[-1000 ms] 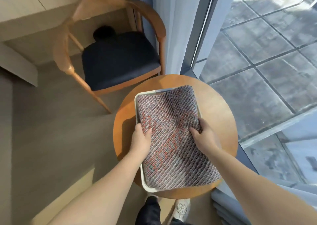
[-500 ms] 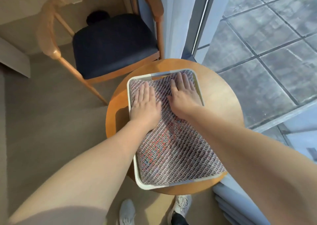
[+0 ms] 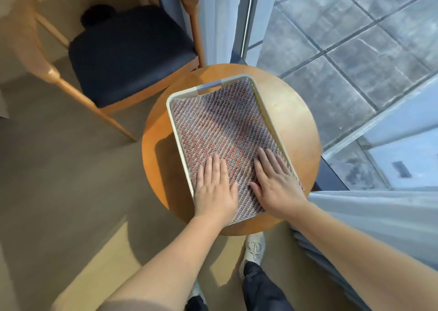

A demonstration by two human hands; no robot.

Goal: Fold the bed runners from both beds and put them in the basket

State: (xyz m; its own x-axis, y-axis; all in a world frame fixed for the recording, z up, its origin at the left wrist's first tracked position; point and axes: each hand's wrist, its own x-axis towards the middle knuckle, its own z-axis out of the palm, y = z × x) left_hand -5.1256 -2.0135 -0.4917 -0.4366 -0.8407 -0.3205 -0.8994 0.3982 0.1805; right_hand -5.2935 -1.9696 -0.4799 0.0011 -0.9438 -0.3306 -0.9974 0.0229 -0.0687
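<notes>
A folded bed runner (image 3: 222,123), woven in red, grey and blue, lies flat inside a shallow white basket (image 3: 174,125) with a grey handle at its far end. The basket stands on a round wooden side table (image 3: 291,111). My left hand (image 3: 214,189) lies flat with straight fingers on the near left part of the runner and covers the basket's near left rim. My right hand (image 3: 277,185) presses flat on the near right part, fingers spread. Neither hand grips anything.
A wooden armchair (image 3: 128,52) with a dark blue seat stands beyond the table to the left. A sheer curtain (image 3: 369,218) and a floor-length window (image 3: 343,37) run along the right. My feet (image 3: 254,246) are under the table's near edge on the beige floor.
Both hands slid back from the far end of the runner to its near end, still flat on it. A second ago they gripped the runner's near sides.
</notes>
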